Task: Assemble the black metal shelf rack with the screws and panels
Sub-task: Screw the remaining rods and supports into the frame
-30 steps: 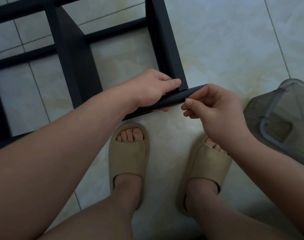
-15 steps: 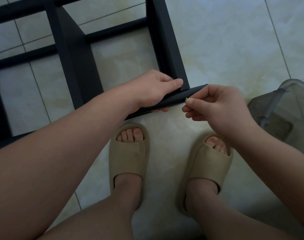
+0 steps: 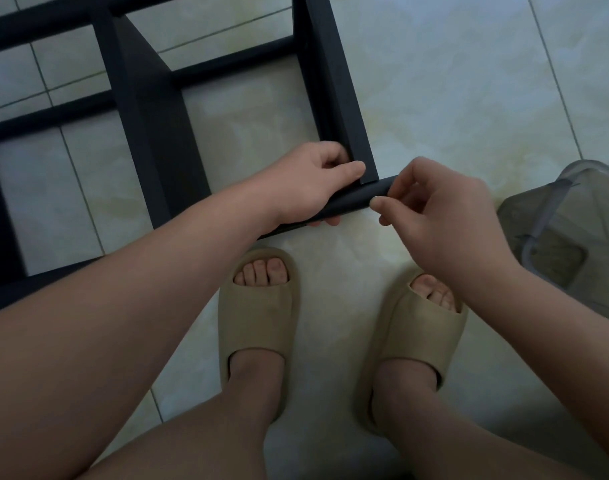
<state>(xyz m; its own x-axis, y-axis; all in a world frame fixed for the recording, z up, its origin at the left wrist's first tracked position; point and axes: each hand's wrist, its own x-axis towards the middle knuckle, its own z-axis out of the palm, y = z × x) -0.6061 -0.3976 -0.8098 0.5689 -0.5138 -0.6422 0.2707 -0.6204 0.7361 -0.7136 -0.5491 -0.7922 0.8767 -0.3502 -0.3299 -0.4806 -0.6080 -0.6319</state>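
Hands meet at the near right corner of the black rack [image 3: 150, 126], which sits on the tiled floor [image 3: 452, 81] and fills the left and far part of my view. I see the left hand [image 3: 313, 181] wrapped round the near bar [image 3: 358, 200], thumb flat along its top against the foot of the upright panel [image 3: 344, 98], fingertips curling out beneath. The right hand [image 3: 445, 216] has its fingers curled, index finger and thumb pinching the bar's right end just beside that joint; whether a screw sits between them I cannot tell. Beige slippers [image 3: 258, 317] stand near, below the hands, set apart. At right, well apart from the rack, a clear plastic box [image 3: 573, 230] rests on the floor
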